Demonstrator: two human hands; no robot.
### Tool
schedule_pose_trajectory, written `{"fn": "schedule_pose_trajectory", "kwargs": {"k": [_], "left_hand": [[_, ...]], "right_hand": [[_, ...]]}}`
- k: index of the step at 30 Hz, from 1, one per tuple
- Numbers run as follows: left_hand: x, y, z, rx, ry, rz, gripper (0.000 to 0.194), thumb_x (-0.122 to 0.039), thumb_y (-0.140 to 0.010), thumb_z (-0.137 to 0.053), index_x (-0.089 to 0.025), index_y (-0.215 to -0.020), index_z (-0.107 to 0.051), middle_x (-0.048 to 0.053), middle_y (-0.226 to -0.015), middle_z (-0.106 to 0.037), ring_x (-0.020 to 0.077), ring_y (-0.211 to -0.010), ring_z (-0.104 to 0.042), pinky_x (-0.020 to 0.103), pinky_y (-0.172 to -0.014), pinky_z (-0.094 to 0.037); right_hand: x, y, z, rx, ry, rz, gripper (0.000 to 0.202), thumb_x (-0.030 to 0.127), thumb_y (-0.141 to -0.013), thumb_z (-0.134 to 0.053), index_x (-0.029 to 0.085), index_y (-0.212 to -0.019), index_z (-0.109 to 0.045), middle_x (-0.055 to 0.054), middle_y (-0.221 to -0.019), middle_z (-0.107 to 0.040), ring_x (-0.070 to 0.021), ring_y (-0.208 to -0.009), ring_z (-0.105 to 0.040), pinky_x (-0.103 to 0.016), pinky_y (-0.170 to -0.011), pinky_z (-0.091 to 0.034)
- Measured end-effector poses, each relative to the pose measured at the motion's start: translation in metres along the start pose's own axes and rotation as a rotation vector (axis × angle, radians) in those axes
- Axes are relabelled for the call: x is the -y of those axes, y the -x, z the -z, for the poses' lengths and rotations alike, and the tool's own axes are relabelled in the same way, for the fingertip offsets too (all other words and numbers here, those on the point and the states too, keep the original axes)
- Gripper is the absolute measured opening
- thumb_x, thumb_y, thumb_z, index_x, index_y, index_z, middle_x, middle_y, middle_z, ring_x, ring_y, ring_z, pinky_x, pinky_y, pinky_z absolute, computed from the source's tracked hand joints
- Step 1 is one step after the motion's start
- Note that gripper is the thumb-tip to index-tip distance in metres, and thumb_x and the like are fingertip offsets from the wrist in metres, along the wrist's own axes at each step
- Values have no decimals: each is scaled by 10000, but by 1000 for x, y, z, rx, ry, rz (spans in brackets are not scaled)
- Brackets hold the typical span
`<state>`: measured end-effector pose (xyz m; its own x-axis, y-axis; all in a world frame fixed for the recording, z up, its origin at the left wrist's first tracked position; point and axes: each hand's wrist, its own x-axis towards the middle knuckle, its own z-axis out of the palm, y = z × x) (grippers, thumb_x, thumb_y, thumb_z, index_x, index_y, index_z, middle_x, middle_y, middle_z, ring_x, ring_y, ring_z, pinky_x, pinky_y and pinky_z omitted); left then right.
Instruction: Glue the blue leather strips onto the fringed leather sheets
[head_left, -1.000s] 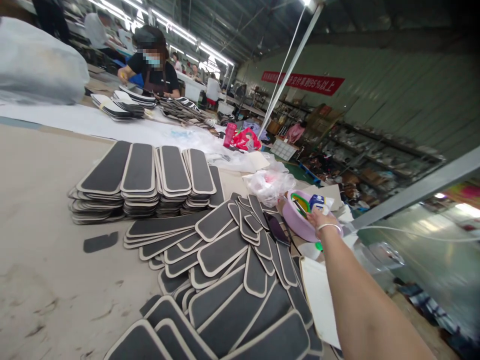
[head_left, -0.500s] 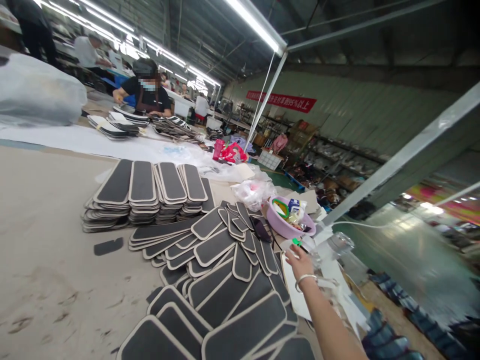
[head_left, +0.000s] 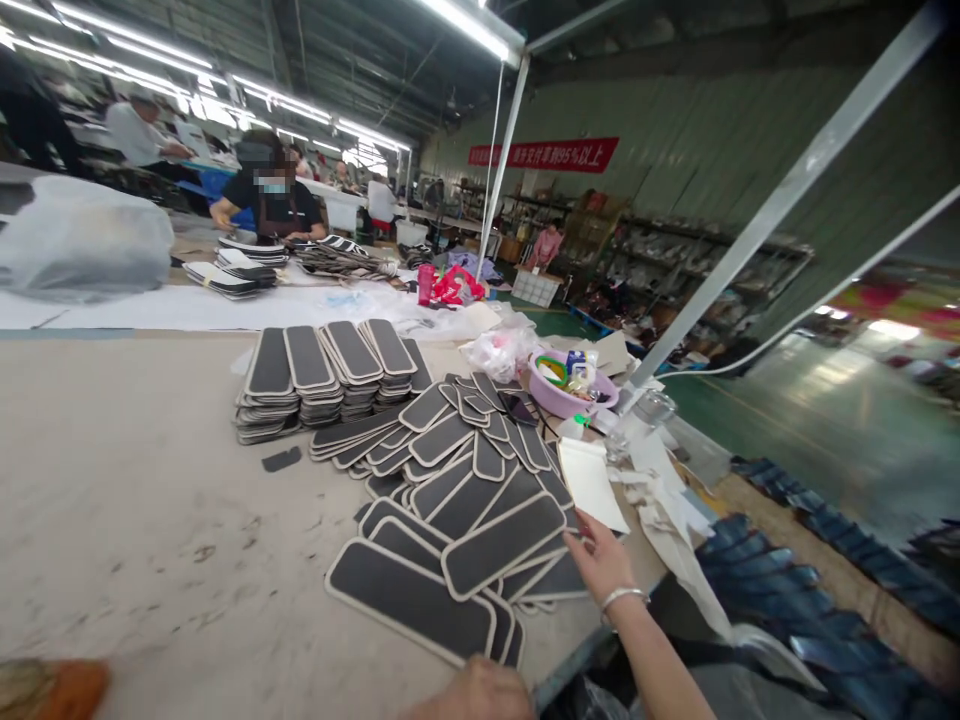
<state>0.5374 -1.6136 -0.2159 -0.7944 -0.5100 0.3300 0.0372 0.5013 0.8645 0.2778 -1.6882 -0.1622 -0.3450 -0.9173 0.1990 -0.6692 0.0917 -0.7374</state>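
A heap of dark grey rounded panels with pale borders spreads over the table in front of me. My right hand is at the heap's right edge, fingers stretched out and slightly apart, fingertips at the panels' ends. Low in the view, my left hand is curled at the near edge of the frontmost panel; its fingertips are hidden, so I cannot tell whether it grips that panel. Beyond the heap stand neat stacks of similar panels. A white notepad lies just beyond my right hand.
A lilac basin with small items stands beyond the heap, near a green-capped bottle and a metal post. A small dark scrap lies left. Across the table a co-worker sits by other stacks. An orange-brown object is at bottom left.
My right hand has come back toward me from beside the green-capped bottle to the heap's right edge. My left hand has come into view at the bottom. The view has shifted.
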Motion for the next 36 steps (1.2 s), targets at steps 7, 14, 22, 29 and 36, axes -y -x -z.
{"fn": "schedule_pose_trajectory", "kwargs": {"k": [7, 14, 22, 29, 36], "left_hand": [[-23, 3, -14, -232, -268, -46, 190, -262, -815, -563, -174, -714, -697, 65, -616, -637, 153, -608, -584, 237, -593, -416], [-54, 52, 7, -423, 148, 468, 164, -213, -772, -553, -158, -683, -679, 7, -572, -597, 139, -547, -572, 220, -533, -405], [-46, 115, 38, -1300, 969, 653, 519, -325, -694, -717, -190, -1167, -550, 138, -1305, -545, 302, -1243, -501, 401, -978, -428], [-42, 81, 47, -1396, 1136, 660, 517, -248, -647, -756, -197, -1093, -501, 68, -966, -651, 200, -898, -629, 344, -931, -429], [-36, 50, 57, -1378, 1027, 690, 377, -322, -622, -797, -179, -843, -527, 13, -745, -639, 138, -694, -595, 273, -765, -462]], "right_hand": [[-18, 30, 5, 80, 200, -157, 767, 519, -724, -540, 98, -1359, -462, -184, -1244, -621, -287, -1041, -652, -422, -936, -485], [-11, 45, -12, 135, 397, -95, 829, 563, -757, -473, 45, -1399, -390, -219, -1322, -552, -343, -1261, -507, -462, -1046, -394], [-3, 47, -44, 217, 571, 184, 879, 580, -778, -440, 51, -1463, -287, -235, -1476, -362, -393, -1371, -349, -519, -1101, -307], [27, -9, -43, 394, 723, 547, 1016, 354, -547, -733, 174, -1470, -349, -110, -1546, -305, -332, -1393, -311, -398, -1147, -265], [40, -23, -40, 410, 823, 536, 1015, 505, -559, -742, 217, -1461, -377, -145, -1342, -486, -358, -1174, -506, -460, -1008, -398]]}}
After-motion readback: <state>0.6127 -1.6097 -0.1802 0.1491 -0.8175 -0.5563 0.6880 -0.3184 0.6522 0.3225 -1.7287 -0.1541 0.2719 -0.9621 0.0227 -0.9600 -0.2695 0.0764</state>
